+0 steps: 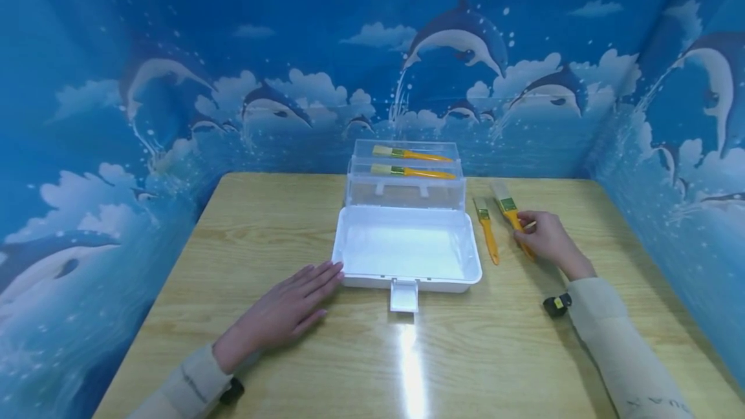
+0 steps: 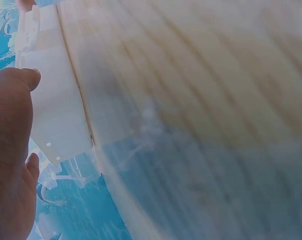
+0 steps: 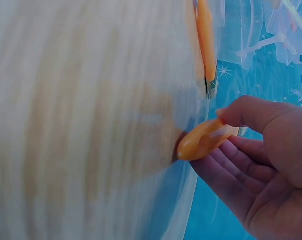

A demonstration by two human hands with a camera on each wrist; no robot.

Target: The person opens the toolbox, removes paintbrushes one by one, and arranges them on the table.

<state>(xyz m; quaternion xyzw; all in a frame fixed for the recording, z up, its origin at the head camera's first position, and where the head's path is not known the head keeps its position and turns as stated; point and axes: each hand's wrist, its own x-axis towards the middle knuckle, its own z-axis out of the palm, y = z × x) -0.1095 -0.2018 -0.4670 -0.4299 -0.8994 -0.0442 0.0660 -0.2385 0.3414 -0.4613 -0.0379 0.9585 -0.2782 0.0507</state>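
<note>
My right hand (image 1: 547, 236) pinches the orange handle of a paintbrush (image 1: 509, 209) between thumb and fingers, its pale bristles pointing toward the back. In the right wrist view the rounded end of that handle (image 3: 203, 142) shows close to the tabletop. A second, narrower paintbrush (image 1: 488, 238) lies on the table, between the held one and a white plastic box (image 1: 378, 282). My left hand (image 1: 285, 308) lies with straight fingers, the fingertips touching the box's front left corner. In the left wrist view, part of the left hand (image 2: 11, 115) appears beside the white box wall.
The box's clear lid (image 1: 405, 193) is folded back behind it, with two more paintbrushes (image 1: 413, 172) lying across its tiers. A white latch (image 1: 404, 296) hangs open at the box front. The wooden table (image 1: 262, 225) meets a blue dolphin-print backdrop (image 1: 314, 31) at the back and sides.
</note>
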